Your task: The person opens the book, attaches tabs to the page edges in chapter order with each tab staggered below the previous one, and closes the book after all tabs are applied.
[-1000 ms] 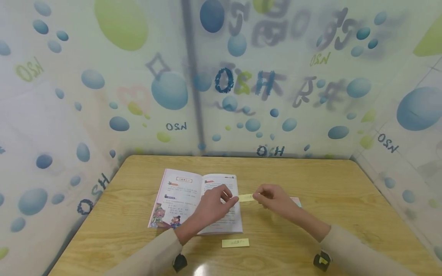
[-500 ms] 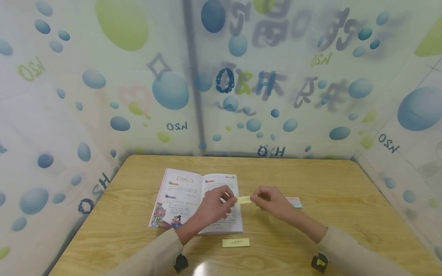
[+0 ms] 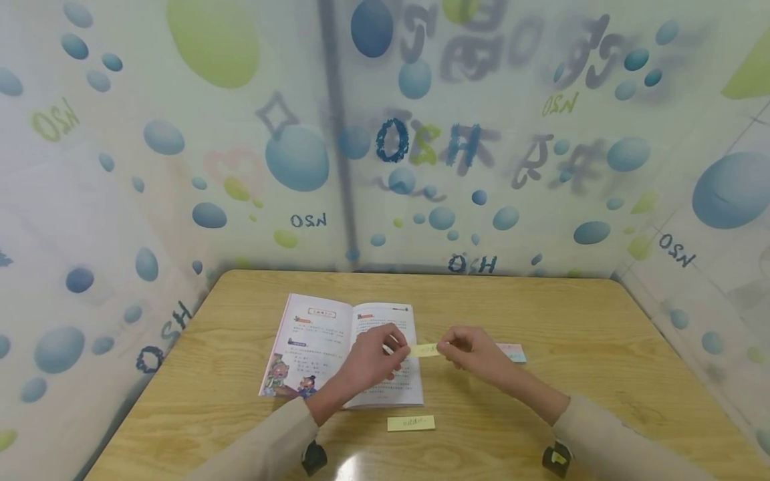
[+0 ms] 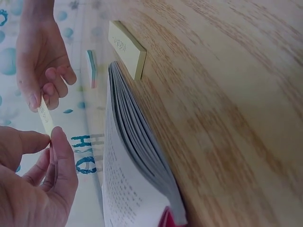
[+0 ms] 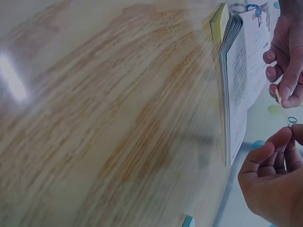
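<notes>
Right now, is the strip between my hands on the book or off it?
Off. Your left hand and right hand pinch the strip, and the left wrist view shows it clear of the book.

book (image 3: 327,337): partly behind left hand (image 3: 375,357) | yellow strip (image 3: 424,351): writing too small to read | pastel pad (image 3: 513,352): partly hidden

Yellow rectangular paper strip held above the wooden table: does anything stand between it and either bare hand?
Nothing visible does: the left hand pinches one end of the yellow paper strip, and the right hand pinches the other.
</notes>
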Motion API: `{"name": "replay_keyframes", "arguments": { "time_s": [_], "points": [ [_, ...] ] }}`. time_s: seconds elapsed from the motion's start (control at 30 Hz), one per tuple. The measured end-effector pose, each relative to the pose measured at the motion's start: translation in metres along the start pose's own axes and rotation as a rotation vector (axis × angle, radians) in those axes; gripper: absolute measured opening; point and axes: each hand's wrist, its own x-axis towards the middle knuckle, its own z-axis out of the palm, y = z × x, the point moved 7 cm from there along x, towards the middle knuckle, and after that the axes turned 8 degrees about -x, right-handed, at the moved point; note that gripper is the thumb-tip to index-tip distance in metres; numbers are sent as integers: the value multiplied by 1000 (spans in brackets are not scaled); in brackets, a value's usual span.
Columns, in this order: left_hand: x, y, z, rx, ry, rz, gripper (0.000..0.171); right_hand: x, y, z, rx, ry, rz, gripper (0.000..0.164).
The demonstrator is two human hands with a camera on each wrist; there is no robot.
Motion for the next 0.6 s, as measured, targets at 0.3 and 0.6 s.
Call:
{"name": "replay_keyframes", "arguments": {
  "time_s": [0.3, 0.6],
  "points": [
    [-2, 1, -2, 216, -6, 2, 13, 10, 13, -9, -47, 15, 48, 28],
    [-6, -2, -3, 446, -31, 33, 17, 21, 18, -19, -20, 38, 57, 25]
  ]
}}
